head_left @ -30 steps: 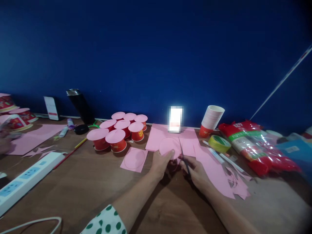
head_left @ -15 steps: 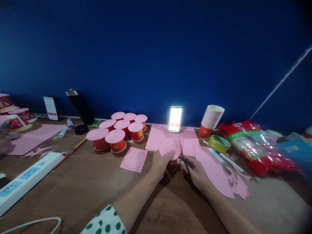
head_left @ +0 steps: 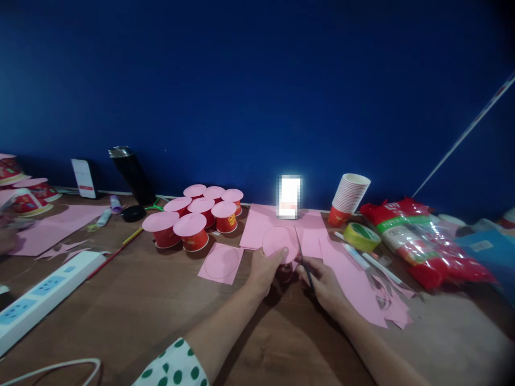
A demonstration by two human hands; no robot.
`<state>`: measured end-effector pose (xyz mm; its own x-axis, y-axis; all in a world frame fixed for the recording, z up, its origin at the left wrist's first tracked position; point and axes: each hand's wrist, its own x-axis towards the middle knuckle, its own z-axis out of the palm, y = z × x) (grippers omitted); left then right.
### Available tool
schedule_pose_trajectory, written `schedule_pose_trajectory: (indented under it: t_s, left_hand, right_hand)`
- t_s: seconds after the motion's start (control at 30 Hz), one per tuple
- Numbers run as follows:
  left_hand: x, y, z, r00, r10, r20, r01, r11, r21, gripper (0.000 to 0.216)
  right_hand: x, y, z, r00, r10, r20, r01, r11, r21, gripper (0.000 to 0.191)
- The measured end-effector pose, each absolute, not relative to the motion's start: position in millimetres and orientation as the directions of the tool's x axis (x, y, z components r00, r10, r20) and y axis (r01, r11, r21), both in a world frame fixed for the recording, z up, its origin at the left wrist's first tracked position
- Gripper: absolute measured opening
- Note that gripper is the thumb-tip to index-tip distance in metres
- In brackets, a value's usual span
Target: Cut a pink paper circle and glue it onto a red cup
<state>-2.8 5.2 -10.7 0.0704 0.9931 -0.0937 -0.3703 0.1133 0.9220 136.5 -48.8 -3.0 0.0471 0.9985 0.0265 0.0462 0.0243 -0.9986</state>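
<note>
Between thumb and fingers, my left hand grips a pink paper circle. My right hand is closed on a pair of scissors, whose blades point up along the circle's right edge. Behind the circle lie larger pink sheets. To the left rests a square of pink paper with a circle drawn on it. Further left stand several upturned red paper cups, each topped by a pink paper disc.
A lit phone stands at the back. To the right are stacked paper cups, a roll of tape, pink scraps and a red plastic package. Leftward are a power strip, a black flask and another person's hand.
Hardly anything differs. Both of my hands, the paper circle and the scissors stay in nearly the same place.
</note>
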Motion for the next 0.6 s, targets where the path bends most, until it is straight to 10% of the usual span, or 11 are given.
schedule_pose_trajectory:
  t_s: [0.6]
  left_hand:
    - [-2.4,3.3,-6.2,0.046,0.994,-0.097,-0.358,0.107,0.928,0.038]
  right_hand:
    - [136.8,-47.7,-2.6,0.041,0.997,0.064,0.103,0.060,-0.993,0.046]
